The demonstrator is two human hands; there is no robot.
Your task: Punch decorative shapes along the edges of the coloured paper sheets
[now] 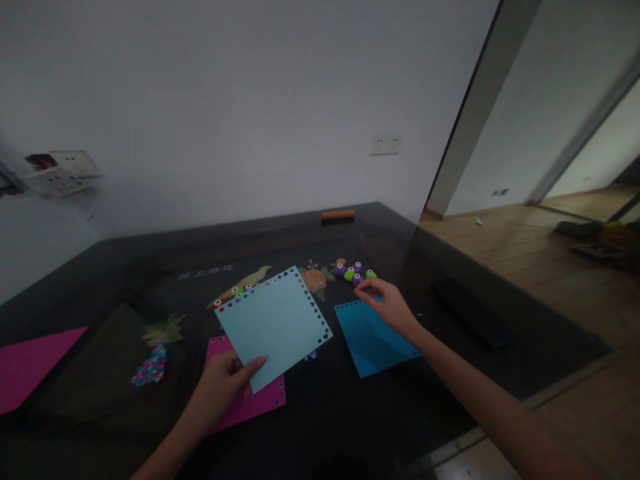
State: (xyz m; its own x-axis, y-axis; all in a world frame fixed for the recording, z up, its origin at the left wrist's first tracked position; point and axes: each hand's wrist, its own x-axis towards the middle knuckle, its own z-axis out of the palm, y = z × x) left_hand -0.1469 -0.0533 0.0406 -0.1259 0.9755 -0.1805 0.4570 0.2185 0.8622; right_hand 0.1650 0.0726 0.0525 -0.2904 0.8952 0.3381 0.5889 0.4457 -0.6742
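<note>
Pinching pale-blue paper sheet [277, 327], punched with small shapes along two edges, near its lowest corner in left hand [220, 387], thumb on top; partly over magenta sheet [247, 410]. Holding right hand [390, 307] just beside purple and green toy eyeballs [349, 274], above blue sheet [375, 340], fingertips drawn narrow; can't tell if gripping anything. Working at dark, flower-printed table [340, 427].

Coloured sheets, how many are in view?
4: a pale-blue punched sheet in the left hand, a magenta punched sheet partly under it, a bright-blue punched sheet by the right hand, a magenta sheet at the left edge. More may be hidden.
</note>
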